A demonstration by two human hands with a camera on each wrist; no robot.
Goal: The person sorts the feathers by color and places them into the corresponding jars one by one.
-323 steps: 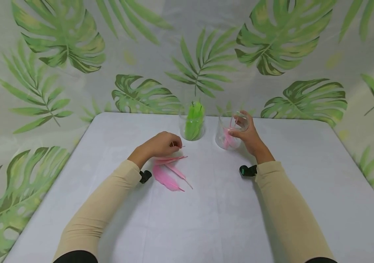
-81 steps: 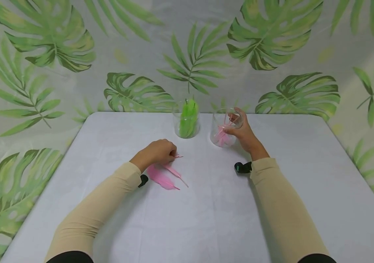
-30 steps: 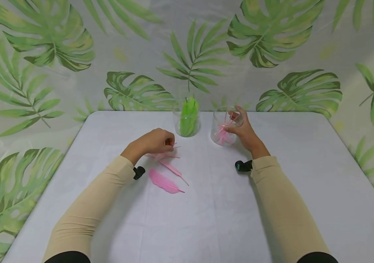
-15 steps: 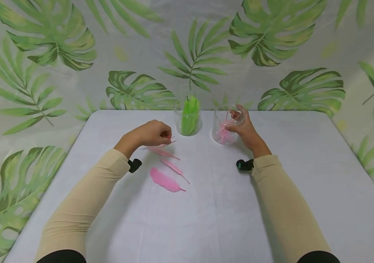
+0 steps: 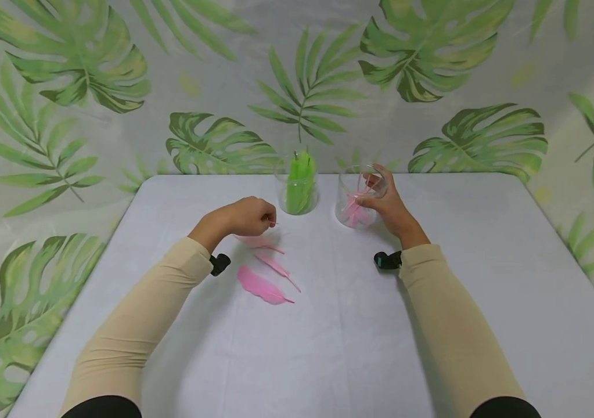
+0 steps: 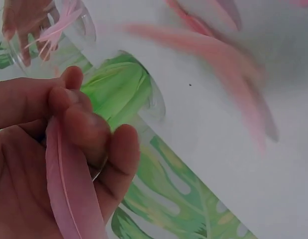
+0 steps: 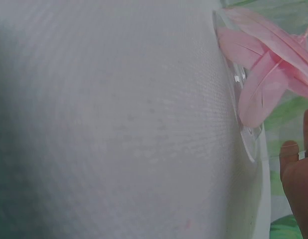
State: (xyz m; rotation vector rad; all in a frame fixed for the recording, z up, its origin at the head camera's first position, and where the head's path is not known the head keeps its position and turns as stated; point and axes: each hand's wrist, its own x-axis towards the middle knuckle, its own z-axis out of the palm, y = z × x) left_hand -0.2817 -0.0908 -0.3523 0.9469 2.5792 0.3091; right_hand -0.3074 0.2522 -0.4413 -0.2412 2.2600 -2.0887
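Note:
My left hand [image 5: 251,217] pinches a pink feather [image 6: 69,179] between thumb and fingers, its quill tip poking out past them in the head view. Below that hand, a pale pink feather [image 5: 260,242] lies near the table; in the left wrist view a blurred feather [image 6: 213,49] overlaps the others there. Closer to me rest a narrow pink feather [image 5: 276,266] and a broad, brighter one [image 5: 262,285]. My right hand [image 5: 392,206] grips a clear glass jar [image 5: 345,200] by its right side, thumb in front. Several pink feathers [image 7: 265,84] stand inside it.
A second clear jar [image 5: 281,194] full of green feathers [image 5: 301,186] stands left of the held one, near the back edge of the white table [image 5: 297,360]. Behind hangs a leaf-patterned cloth [image 5: 328,75]. Each wrist wears a small black camera [image 5: 388,260].
The left hand has lifted from the feather pile with quills pinched in it. Fewer quill tips show at its fingers now, and a feather below it is blurred. The right hand keeps its hold.

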